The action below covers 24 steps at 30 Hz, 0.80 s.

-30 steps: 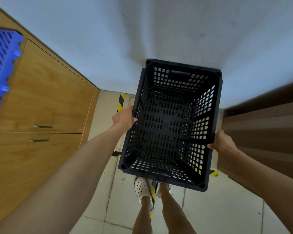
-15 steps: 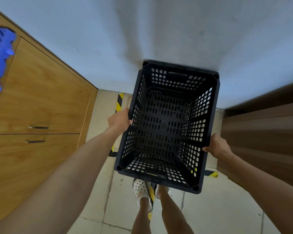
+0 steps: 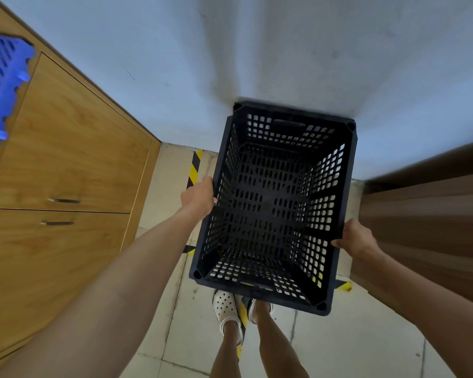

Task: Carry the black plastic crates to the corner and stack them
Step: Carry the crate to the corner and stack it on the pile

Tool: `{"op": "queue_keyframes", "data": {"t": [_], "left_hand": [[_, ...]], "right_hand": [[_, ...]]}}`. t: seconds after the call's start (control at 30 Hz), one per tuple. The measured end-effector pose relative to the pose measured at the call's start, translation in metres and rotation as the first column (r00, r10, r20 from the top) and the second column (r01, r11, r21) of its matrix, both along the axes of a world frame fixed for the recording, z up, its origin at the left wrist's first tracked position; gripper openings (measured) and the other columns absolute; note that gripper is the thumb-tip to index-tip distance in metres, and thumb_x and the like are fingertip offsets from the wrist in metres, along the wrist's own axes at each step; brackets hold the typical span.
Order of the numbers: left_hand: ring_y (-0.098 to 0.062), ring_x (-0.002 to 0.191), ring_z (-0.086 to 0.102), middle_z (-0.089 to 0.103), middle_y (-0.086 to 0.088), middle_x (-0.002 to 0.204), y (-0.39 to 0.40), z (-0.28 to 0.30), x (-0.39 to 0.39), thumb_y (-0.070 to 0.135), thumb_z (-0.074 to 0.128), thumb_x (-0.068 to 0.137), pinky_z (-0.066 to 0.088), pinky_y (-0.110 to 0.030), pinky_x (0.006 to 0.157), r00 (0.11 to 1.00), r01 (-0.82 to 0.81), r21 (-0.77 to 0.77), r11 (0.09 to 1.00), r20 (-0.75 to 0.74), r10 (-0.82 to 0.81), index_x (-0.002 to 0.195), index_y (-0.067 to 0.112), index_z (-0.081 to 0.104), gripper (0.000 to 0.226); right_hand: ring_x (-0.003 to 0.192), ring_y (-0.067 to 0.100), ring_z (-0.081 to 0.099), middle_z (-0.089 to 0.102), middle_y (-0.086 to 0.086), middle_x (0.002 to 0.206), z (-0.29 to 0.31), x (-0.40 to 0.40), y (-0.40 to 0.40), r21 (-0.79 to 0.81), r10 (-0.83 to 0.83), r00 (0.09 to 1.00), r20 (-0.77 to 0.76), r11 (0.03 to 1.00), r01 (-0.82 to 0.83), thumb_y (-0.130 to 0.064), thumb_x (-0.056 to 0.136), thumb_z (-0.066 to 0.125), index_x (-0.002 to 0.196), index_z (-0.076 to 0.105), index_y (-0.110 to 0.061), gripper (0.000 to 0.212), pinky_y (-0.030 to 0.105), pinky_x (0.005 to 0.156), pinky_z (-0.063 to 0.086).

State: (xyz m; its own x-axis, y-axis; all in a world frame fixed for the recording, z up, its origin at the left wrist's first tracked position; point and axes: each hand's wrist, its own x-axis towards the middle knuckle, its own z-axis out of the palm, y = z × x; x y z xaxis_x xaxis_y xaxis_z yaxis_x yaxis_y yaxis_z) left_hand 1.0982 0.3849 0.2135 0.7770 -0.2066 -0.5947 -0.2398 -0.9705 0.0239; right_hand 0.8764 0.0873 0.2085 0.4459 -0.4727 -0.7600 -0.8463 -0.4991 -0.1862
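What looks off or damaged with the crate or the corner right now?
Nothing stands out. The black crate is empty and shows no damage, gripped by the left hand and right hand on opposite long sides. It looks slightly skewed to the wall.

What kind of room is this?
Probably a storeroom or workshop corner: yellow-black hazard tape marks the tiled floor, a wooden cabinet lines the wall, and a black plastic crate is being carried.
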Motion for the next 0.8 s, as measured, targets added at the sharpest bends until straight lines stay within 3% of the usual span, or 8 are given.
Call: {"op": "queue_keyframes", "data": {"t": [0.23,0.3,0.47,0.63,0.8], "left_hand": [[-0.032,0.097,0.063,0.064,-0.011,0.11,-0.001,0.01,-0.001,0.026,0.058,0.096,0.041,-0.035,0.069,0.991,0.13,0.075,0.989,-0.034,-0.127,0.122,0.009,0.047,0.032],[-0.03,0.097,0.062,0.064,-0.009,0.109,-0.005,0.02,0.001,0.028,0.057,0.097,0.038,-0.034,0.068,0.984,0.178,0.099,0.979,-0.047,-0.174,0.123,0.009,0.048,0.034],[-0.029,0.104,0.062,0.062,-0.007,0.12,-0.012,0.051,0.003,0.025,0.055,0.097,0.04,-0.033,0.069,0.975,0.221,0.074,0.973,-0.017,-0.22,0.133,0.014,0.045,0.039],[-0.029,0.109,0.059,0.057,-0.007,0.127,-0.02,0.094,0.007,0.025,0.057,0.095,0.042,-0.034,0.07,0.974,0.223,0.014,0.975,0.037,-0.224,0.134,0.017,0.046,0.041],[-0.032,0.105,0.06,0.06,-0.009,0.119,-0.032,0.15,0.009,0.024,0.055,0.095,0.04,-0.034,0.072,0.965,0.243,-0.053,0.969,0.112,-0.236,0.129,0.014,0.047,0.037]], "right_hand": [[0.095,0.033,0.065,0.068,0.019,0.101,0.011,0.017,-0.017,0.079,0.109,0.986,-0.129,0.992,-0.099,-0.012,0.084,0.073,0.101,0.062,0.002,0.025,0.04,0.083,0.053],[0.098,0.032,0.064,0.065,0.019,0.108,0.021,0.023,-0.022,0.05,0.153,0.979,-0.137,0.988,-0.147,-0.019,0.087,0.07,0.111,0.059,-0.001,0.032,0.042,0.087,0.054],[0.098,0.031,0.063,0.062,0.013,0.113,0.053,0.046,-0.019,-0.101,0.238,0.971,0.022,0.967,-0.234,-0.025,0.09,0.061,0.124,0.043,-0.015,0.04,0.048,0.084,0.055],[0.091,0.027,0.062,0.061,0.007,0.1,0.093,0.076,-0.005,-0.134,0.374,0.927,0.04,0.921,-0.366,-0.028,0.089,0.056,0.108,0.051,-0.014,0.024,0.044,0.08,0.055],[0.097,0.03,0.06,0.061,0.012,0.109,0.146,0.097,0.011,-0.205,0.467,0.883,0.046,0.869,-0.45,-0.031,0.093,0.053,0.111,0.053,-0.013,0.025,0.037,0.078,0.05]]}}
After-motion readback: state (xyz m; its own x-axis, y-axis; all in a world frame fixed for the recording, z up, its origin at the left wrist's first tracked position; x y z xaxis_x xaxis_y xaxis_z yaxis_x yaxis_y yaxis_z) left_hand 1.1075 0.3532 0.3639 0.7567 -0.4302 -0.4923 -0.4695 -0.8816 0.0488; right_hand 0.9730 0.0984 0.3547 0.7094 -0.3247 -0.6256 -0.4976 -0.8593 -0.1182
